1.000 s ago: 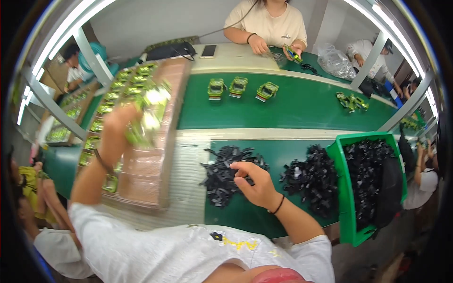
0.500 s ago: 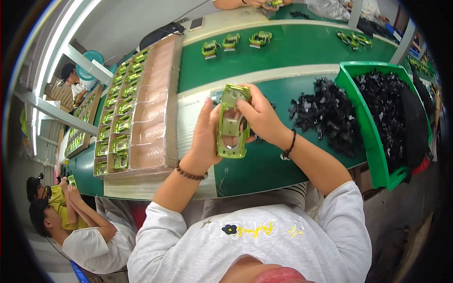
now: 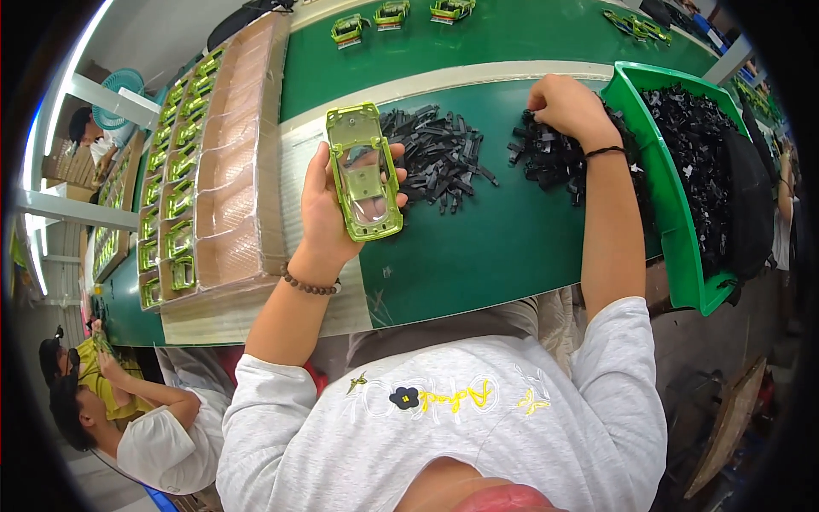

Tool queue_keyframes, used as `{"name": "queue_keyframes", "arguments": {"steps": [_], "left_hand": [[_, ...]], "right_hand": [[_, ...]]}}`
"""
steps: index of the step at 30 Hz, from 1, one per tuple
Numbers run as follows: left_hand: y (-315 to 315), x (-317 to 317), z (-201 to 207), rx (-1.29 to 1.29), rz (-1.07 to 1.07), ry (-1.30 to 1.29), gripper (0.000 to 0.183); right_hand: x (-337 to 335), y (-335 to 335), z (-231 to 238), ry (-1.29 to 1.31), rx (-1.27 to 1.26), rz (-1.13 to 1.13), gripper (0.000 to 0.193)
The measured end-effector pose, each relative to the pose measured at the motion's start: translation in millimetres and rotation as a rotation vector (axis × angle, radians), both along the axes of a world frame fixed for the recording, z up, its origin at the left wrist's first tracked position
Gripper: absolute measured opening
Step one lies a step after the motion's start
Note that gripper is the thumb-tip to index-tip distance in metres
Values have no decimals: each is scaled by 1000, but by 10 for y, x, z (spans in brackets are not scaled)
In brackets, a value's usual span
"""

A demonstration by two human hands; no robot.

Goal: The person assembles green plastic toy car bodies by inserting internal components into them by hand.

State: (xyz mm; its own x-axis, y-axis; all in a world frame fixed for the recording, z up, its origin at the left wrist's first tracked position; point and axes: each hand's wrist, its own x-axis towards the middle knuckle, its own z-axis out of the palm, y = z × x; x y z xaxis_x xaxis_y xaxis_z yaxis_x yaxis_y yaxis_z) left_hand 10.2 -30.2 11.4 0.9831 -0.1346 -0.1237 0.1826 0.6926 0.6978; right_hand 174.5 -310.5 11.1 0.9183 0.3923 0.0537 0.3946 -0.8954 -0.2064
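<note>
My left hand point(image 3: 328, 209) holds a lime-green toy car body point(image 3: 365, 179), its fingers wrapped round the shell from beneath. The shell has window openings through which my fingers show. Over on the right, my right hand point(image 3: 563, 107) reaches down to a pile of small black plastic parts point(image 3: 546, 154), fingertips bent and pinched at its top edge. Whether a part is between those fingertips is hidden. Just right of the car body lies another heap of longer black plastic pieces point(image 3: 444, 158) on the green table point(image 3: 478, 256).
A divided tray point(image 3: 239, 171) with green car bodies in its left columns stands at left. At right is a green bin point(image 3: 661, 196) full of black parts. Several green shells point(image 3: 392, 14) sit across the table. Other people point(image 3: 171, 435) work at the left.
My right hand has left the car body and moved right to the black pile. The left hand still holds the body, now further left. The whole view has shifted.
</note>
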Motion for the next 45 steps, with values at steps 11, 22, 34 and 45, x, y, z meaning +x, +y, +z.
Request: {"name": "queue_keyframes", "arguments": {"steps": [11,22,34,45], "left_hand": [[-11,-34,-33,22,-33,-14,56],[-77,-67,-1,17,-41,-127,49],[-244,-160,-148,169,143,-316,55],[-178,-233,-125,-22,95,-188,35]], "right_hand": [[-13,99,-85,-389,195,278,18],[-562,671,363,-409,635,597,11],[-1257,1285,41,-909,492,704,28],[-1310,1308,54,-936,474,625,28]]}}
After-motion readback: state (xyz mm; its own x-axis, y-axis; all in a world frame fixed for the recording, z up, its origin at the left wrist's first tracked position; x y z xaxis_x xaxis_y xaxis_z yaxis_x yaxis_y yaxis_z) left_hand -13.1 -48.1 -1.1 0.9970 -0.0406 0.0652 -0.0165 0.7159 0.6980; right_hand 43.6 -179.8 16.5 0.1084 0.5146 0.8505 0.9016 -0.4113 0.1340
